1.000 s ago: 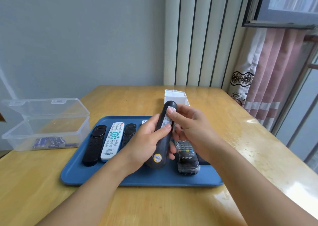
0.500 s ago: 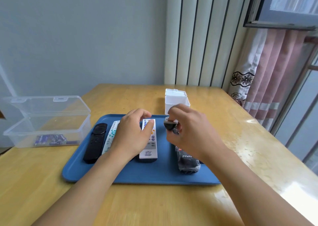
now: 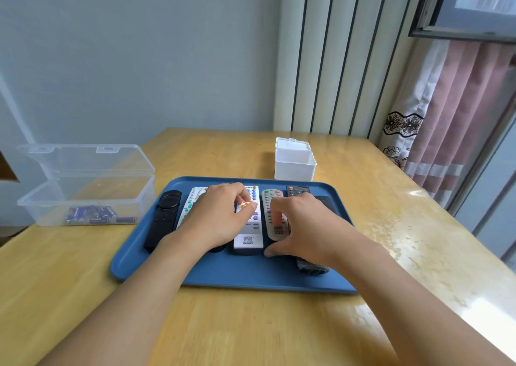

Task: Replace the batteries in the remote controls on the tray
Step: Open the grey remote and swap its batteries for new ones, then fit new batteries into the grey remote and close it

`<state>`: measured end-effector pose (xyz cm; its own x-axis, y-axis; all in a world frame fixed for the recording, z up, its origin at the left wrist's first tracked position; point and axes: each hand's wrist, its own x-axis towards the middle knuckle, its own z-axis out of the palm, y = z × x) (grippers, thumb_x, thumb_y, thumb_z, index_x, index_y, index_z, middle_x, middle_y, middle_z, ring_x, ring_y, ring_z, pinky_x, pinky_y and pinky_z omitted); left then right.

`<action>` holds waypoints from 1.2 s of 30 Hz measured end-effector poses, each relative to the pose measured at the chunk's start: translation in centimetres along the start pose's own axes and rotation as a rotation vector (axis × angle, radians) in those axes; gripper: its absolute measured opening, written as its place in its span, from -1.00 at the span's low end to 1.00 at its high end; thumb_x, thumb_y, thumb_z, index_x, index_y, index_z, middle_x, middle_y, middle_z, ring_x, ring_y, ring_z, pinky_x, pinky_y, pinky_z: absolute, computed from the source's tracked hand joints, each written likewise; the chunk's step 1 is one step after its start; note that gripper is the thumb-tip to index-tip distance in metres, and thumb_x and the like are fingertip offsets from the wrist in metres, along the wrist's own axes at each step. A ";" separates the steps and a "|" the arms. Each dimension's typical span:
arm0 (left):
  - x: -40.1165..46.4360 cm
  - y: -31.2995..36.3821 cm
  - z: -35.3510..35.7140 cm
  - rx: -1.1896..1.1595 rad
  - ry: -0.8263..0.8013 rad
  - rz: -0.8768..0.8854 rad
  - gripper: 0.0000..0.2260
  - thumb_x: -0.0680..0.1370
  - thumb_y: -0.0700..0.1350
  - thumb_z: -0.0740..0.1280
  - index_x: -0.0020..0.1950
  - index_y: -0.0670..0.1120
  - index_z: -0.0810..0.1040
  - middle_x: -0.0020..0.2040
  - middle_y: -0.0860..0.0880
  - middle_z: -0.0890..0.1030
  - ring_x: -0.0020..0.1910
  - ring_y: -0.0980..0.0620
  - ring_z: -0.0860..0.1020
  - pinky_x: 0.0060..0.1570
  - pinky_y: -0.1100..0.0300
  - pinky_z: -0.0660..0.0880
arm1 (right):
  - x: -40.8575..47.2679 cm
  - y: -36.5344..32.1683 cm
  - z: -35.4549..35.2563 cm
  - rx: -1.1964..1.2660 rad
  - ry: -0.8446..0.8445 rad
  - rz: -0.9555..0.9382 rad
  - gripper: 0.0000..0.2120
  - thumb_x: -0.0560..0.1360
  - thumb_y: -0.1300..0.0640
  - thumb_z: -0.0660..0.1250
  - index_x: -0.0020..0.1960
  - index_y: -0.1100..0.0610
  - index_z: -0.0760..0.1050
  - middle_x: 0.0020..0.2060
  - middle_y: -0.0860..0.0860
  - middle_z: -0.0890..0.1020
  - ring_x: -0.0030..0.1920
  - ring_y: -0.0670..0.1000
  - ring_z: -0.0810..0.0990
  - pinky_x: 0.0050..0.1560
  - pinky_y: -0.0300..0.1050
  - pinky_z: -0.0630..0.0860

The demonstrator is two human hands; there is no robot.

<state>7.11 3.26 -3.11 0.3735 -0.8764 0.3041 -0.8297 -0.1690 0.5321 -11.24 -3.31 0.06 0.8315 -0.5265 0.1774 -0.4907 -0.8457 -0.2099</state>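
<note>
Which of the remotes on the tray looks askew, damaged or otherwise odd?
Nothing clearly stands out. The remotes lie roughly parallel, lengthwise, on the blue tray. The dark remote at the right sits nearer the front edge than the others, mostly hidden under the right hand.

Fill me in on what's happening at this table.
A person is working through remotes lined up on a blue tray. The left hand rests on the white remote, and the right hand reaches down onto the grey remote beside it. Batteries lie in an open clear box to the left; a white box stands open behind the tray.
</note>
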 end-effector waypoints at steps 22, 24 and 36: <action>0.3 -1.0 -1.3 0.111 -0.036 -0.131 -0.61 0.52 -0.31 0.16 0.20 0.04 0.58 0.15 0.04 0.57 0.14 -0.05 0.53 0.13 -0.05 0.53 | 0.6 -3.0 3.0 -0.153 0.045 -0.264 -0.62 0.54 -0.10 0.31 0.36 -0.15 0.45 0.04 0.04 0.47 0.02 0.11 0.47 0.01 -0.02 0.43; 0.3 -1.1 -1.4 0.098 -0.039 -0.137 -0.60 0.52 -0.31 0.16 0.19 0.05 0.58 0.14 0.04 0.57 0.13 -0.04 0.53 0.13 -0.05 0.53 | 0.6 -3.2 3.1 -0.174 0.034 -0.265 -0.62 0.54 -0.08 0.29 0.36 -0.14 0.45 0.05 0.05 0.46 0.02 0.11 0.46 0.04 0.02 0.45; 0.4 -1.4 -1.3 0.050 -0.041 -0.155 -0.60 0.49 -0.32 0.17 0.18 0.04 0.60 0.15 0.02 0.59 0.14 -0.04 0.55 0.16 -0.05 0.54 | 0.4 -4.4 3.1 -0.122 0.151 -0.167 -0.71 0.46 -0.08 0.35 0.14 -0.03 0.46 0.03 0.01 0.51 -0.20 0.20 0.56 -0.21 -0.02 0.48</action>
<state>8.99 3.77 -2.72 0.4819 -0.8557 0.1885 -0.7836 -0.3246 0.5297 -7.92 0.50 -1.94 0.8597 -0.3779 0.3437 -0.3850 -0.9215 -0.0500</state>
